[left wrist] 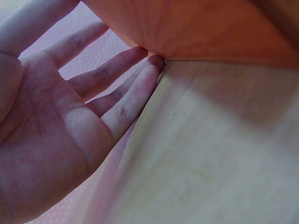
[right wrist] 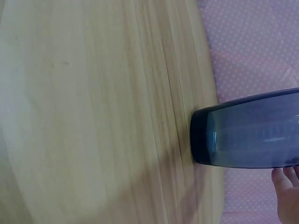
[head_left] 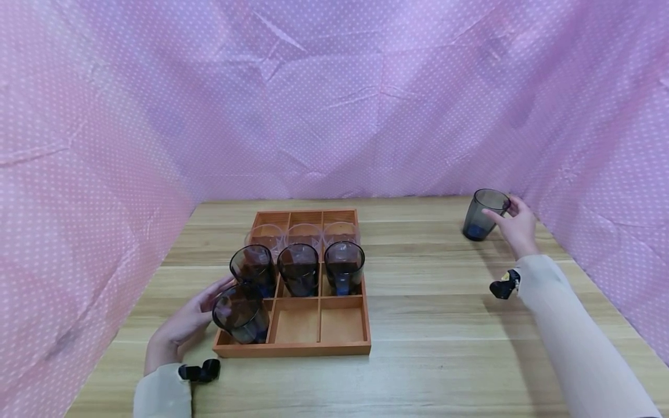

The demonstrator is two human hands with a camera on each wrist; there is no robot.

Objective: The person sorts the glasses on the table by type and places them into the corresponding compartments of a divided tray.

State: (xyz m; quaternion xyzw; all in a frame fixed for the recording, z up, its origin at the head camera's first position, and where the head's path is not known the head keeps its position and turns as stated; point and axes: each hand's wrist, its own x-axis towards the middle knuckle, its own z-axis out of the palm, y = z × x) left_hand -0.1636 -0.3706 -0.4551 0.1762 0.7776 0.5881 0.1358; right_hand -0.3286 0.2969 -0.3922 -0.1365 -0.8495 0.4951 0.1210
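Observation:
My right hand point(head_left: 518, 227) grips a dark tinted drinking glass point(head_left: 483, 217) near its rim, at the far right of the table. The glass tilts slightly; in the right wrist view its thick base point(right wrist: 201, 137) appears close to the tabletop, and whether it touches is unclear. My left hand point(head_left: 190, 316) rests against the left side of a wooden divided tray point(head_left: 292, 350), its fingers point(left wrist: 124, 100) extended to the tray's wall in the left wrist view. Beside that hand, a dark glass point(head_left: 240, 316) stands in the front-left compartment. Three more dark glasses point(head_left: 299, 273) stand in a row behind it.
Three clear glasses point(head_left: 304, 232) stand behind the dark row in the tray. Pink dotted cloth point(head_left: 340, 116) hangs around the back and sides of the wooden table point(head_left: 418, 325). Both wrists wear small black devices point(head_left: 201, 371).

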